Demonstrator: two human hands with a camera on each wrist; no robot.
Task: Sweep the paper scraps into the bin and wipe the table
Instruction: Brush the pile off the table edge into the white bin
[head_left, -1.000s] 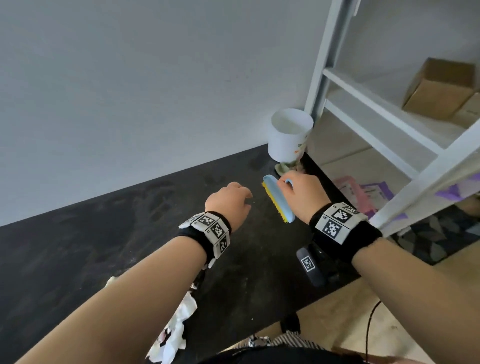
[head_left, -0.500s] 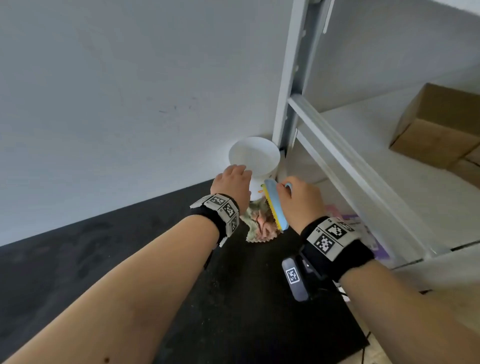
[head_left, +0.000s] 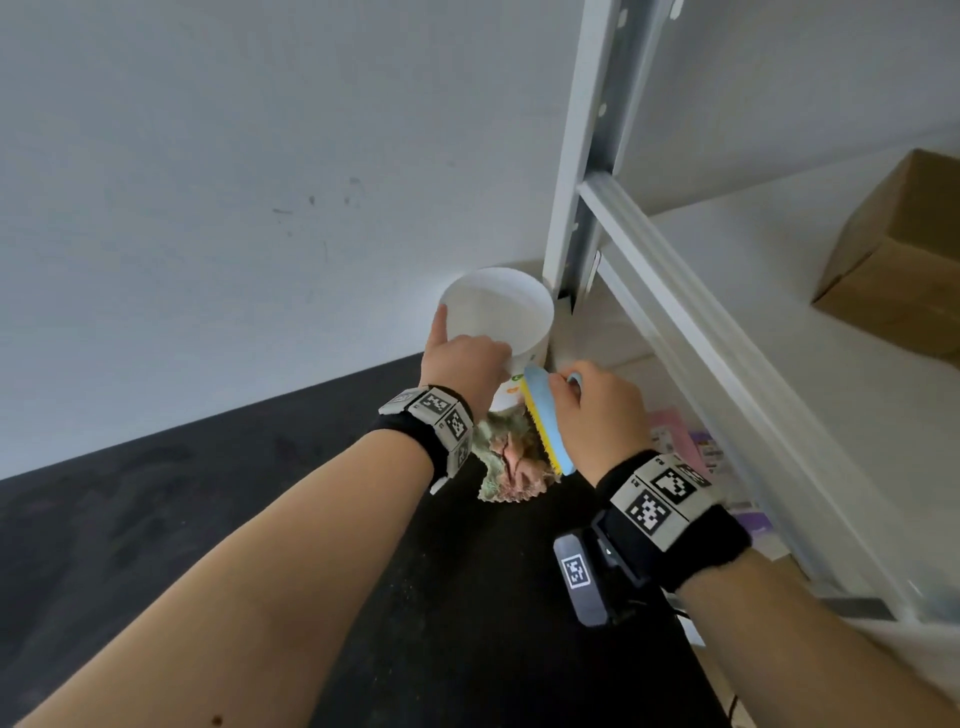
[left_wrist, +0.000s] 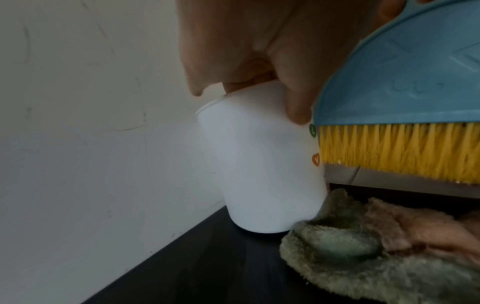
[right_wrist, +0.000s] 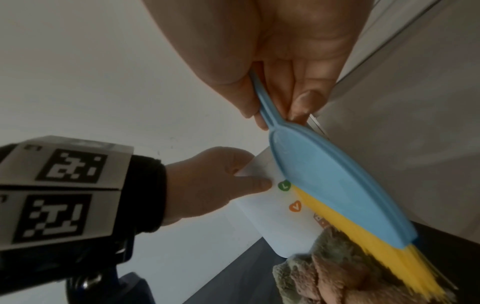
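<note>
The left hand (head_left: 464, 364) pinches the bin (head_left: 498, 312) rim to fetch it; right hand (head_left: 597, 415) grips the brush (head_left: 545, 415) beside the bin, over the cloth (head_left: 511, 467)

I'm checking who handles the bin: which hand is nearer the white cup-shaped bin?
Left. The left hand grips the white bin at its rim; the right hand holds the brush just beside it.
</note>
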